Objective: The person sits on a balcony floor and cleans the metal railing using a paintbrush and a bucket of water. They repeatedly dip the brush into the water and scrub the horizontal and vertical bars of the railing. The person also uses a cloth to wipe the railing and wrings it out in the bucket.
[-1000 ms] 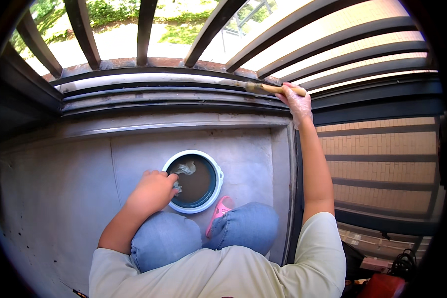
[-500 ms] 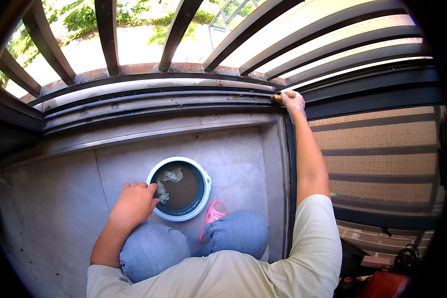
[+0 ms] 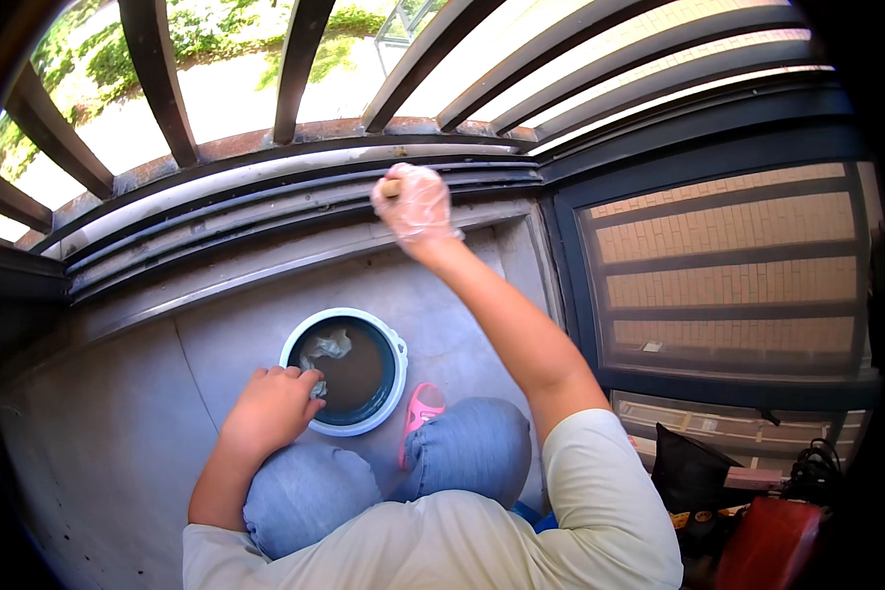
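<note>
Dark metal bars (image 3: 157,84) are standing along the far side, and below them we are seeing a ridged track (image 3: 265,208) running lengthwise from left to right, bowed by the lens. On the grey floor (image 3: 118,393), between that track and two denim-covered knees (image 3: 310,497), a pale-rimmed bucket (image 3: 401,369) is sitting, holding murky water (image 3: 362,374). The bare left hand (image 3: 270,403) is resting at the bucket's left side, well apart from the other hand and nearer the water. The filmy-gloved right hand (image 3: 418,206) is hanging beyond the bucket and to its right, so we are judging it the nearer one to the track; whether it is touching there, we are not making out. It is clamping round a light wooden handle (image 3: 392,187), whose end is pointing roughly toward us, its long axis foreshortened and the rest being hidden. Left fingertips are lying beside a crumpled pale scrap (image 3: 332,344); whether they are gripping anything is staying unclear to us.
</note>
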The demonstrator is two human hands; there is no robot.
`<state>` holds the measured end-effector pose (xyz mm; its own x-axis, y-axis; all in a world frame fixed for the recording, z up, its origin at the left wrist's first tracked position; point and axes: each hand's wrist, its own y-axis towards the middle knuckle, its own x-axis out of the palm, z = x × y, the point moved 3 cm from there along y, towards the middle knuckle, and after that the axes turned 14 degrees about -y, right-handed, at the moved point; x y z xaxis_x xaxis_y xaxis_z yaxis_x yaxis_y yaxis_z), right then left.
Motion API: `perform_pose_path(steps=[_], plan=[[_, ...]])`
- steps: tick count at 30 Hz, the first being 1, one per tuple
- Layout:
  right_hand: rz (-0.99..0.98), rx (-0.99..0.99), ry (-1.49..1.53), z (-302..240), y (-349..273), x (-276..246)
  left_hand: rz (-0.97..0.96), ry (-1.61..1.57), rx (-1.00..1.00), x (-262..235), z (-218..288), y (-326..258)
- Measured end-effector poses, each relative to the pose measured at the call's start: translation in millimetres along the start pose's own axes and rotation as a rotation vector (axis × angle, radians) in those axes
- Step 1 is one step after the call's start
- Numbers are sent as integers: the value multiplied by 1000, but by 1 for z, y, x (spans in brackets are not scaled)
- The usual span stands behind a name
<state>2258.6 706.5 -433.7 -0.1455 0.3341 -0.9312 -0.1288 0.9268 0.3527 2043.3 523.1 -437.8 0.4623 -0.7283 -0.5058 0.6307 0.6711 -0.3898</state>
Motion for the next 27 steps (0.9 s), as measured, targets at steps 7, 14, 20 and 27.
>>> perform_pose_path(steps=[7, 14, 20, 27], plan=[[-7, 34, 261, -93, -12, -4, 13, -12, 3, 0, 2, -2], [-207, 291, 481, -20, 18, -22, 46, -68, -26, -1, -3, -11], [-249, 452, 423, 88, 28, -12, 59, -9, -77, -5, -3, -15], [-114, 16, 175, -31, 14, -17, 27, 56, 7, 1, -3, -5]])
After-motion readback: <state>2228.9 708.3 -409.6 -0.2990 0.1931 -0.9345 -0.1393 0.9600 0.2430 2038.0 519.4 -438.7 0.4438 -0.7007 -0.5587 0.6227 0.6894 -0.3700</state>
